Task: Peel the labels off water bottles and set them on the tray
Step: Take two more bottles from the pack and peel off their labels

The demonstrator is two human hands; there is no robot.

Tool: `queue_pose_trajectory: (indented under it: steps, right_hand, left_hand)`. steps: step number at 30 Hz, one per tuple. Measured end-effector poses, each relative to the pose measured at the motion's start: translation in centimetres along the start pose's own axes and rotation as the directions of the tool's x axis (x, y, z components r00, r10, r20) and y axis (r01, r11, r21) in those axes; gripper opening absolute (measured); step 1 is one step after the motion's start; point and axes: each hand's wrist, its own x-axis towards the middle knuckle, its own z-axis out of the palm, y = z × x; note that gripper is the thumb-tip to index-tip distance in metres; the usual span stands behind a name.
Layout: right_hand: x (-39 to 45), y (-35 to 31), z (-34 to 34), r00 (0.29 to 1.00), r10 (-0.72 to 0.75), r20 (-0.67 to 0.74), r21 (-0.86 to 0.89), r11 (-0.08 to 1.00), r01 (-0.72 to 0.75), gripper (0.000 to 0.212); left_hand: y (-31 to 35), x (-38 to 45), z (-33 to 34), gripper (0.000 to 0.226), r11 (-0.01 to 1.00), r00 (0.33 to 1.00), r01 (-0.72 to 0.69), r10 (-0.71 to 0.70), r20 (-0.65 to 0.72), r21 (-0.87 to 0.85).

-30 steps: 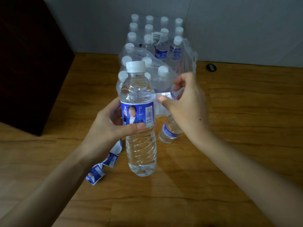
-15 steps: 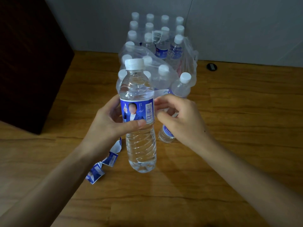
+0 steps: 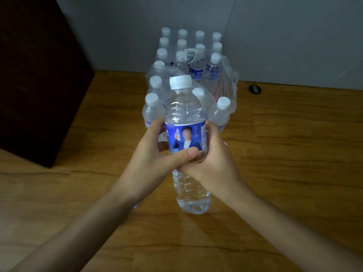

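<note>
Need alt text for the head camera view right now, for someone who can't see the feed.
Two bare hands hold a clear water bottle upright above a wooden floor; the left hand and right hand wrap around its blue label, not yet peeled. Behind stands a torn plastic-wrapped pack of white-capped bottles.

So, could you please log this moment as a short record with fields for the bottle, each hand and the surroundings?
held bottle: water bottle, upright, white cap on, above the wooden floor
label: blue label not yet peeled
left hand: left hand grips the bottle, thumb across the label's lower edge
right hand: right hand grips the bottle's right side
behind: shrink-wrapped pack of bottles
tray: not visible
</note>
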Motion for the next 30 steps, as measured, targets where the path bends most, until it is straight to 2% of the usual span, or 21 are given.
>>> queue_pose_trajectory:
  steps: [4, 8, 10, 13, 16, 18, 23, 25, 30]
  right_hand:
    - [-0.2, -0.1, -1.2, 0.998, 0.008, 0.061, 0.019, 1.000, -0.009, 0.075]
    - [-0.3, -0.2, -1.9, 0.994, 0.016, 0.111, 0.026, 0.999, -0.019, 0.075]
    - [-0.3, -0.3, -2.1, 0.992, 0.008, 0.127, 0.047, 0.999, -0.014, 0.074]
    - [-0.2, -0.2, -2.2, 0.991, 0.018, 0.132, 0.045, 0.999, -0.024, 0.073]
    - [-0.1, -0.1, -2.5, 0.995, 0.034, 0.089, 0.012, 0.999, -0.035, 0.075]
    - [0.0, -0.1, -2.6, 0.999, 0.031, 0.043, -0.055, 0.998, -0.029, 0.077]
    - [0.0, -0.3, -2.4, 0.998, -0.028, -0.065, -0.246, 0.969, 0.011, 0.078]
    - [-0.2, -0.6, -2.2, 0.994, -0.061, -0.086, -0.374, 0.927, 0.024, 0.077]
    - [-0.3, -1.6, -2.2, 0.985, -0.131, -0.114, -0.613, 0.789, 0.034, 0.074]
  left_hand:
    - [1.1, 0.8, -1.5, 0.059, 0.976, 0.994, -0.071, 0.053, 0.091, 0.206]
    - [1.6, 1.9, -2.6, 0.052, 0.982, 0.957, -0.013, -0.042, 0.285, 0.189]
    - [1.6, 2.1, -3.0, 0.055, 0.970, 0.956, -0.040, -0.033, 0.292, 0.240]
    - [1.1, 2.3, -3.4, 0.055, 0.948, 0.975, -0.061, -0.010, 0.223, 0.311]
    - [1.0, 2.1, -3.6, 0.032, 0.943, 0.977, -0.075, 0.004, 0.214, 0.323]
    - [1.0, 1.9, -3.6, 0.016, 0.947, 0.974, -0.084, 0.012, 0.226, 0.311]
    - [1.8, 1.3, -3.4, 0.017, 0.964, 0.952, -0.111, 0.034, 0.305, 0.239]
    - [2.1, 1.2, -3.4, 0.014, 0.969, 0.952, -0.102, 0.029, 0.306, 0.224]
    - [2.3, 0.8, -2.7, 0.039, 0.977, 0.949, 0.045, -0.107, 0.298, 0.209]
